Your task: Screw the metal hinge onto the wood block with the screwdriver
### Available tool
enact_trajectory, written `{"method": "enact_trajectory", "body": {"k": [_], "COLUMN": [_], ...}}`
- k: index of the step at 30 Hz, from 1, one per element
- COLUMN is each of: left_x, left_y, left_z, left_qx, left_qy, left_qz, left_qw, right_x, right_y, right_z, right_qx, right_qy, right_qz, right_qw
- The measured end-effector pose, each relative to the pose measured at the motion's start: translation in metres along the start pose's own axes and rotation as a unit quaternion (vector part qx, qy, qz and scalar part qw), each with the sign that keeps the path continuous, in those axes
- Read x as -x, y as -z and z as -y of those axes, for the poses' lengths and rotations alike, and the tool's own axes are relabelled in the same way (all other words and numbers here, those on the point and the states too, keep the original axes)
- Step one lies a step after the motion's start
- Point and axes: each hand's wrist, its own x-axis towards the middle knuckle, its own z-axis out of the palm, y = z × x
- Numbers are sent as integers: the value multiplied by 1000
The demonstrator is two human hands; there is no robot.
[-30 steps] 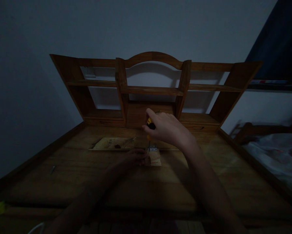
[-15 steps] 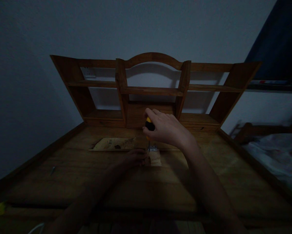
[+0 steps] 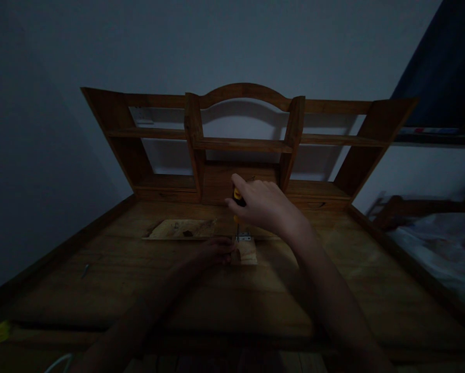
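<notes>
My right hand (image 3: 261, 202) is closed round the yellow and black handle of a screwdriver (image 3: 238, 197), which stands nearly upright. Its thin shaft runs down to a small metal hinge (image 3: 244, 237). One leaf of the hinge lies against a small wooden block (image 3: 246, 253); the other side meets a longer wooden board (image 3: 184, 229), partly hidden behind my right hand. At the block's left side my left hand (image 3: 217, 250) grips it with the fingers, in deep shadow. The screw under the tip is too small to make out.
A wooden desk (image 3: 217, 305) with raised side edges carries a shelf unit (image 3: 240, 145) at the back. A small metal screw or bolt (image 3: 85, 270) lies on the left. A yellow object (image 3: 0, 331) and a white cable (image 3: 59, 362) are at the lower left; plastic-covered bedding (image 3: 438, 248) is at right.
The fingers of my right hand have shifted on the screwdriver handle, which shows turned slightly. My left hand and the block stay in place.
</notes>
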Motion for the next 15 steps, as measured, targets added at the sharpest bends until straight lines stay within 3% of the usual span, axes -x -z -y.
{"method": "enact_trajectory", "body": {"k": [7,12,15], "left_x": [0,-1,0], "left_y": [-1,-1,-2], "left_z": [-1,-1,-2], "left_qx": [10,7,-2], "left_qy": [3,12,9], "left_qz": [6,-2,-6], "left_qw": [1000,1000,1000], "right_x": [0,0,0], "right_y": [-1,-2,-1], "right_z": [-2,-2,-2], "right_qx": [-24,-10,-29], "right_qy": [32,2,22], "right_qz": [-10,-11,-14], "right_qw": [999,1000,999]}}
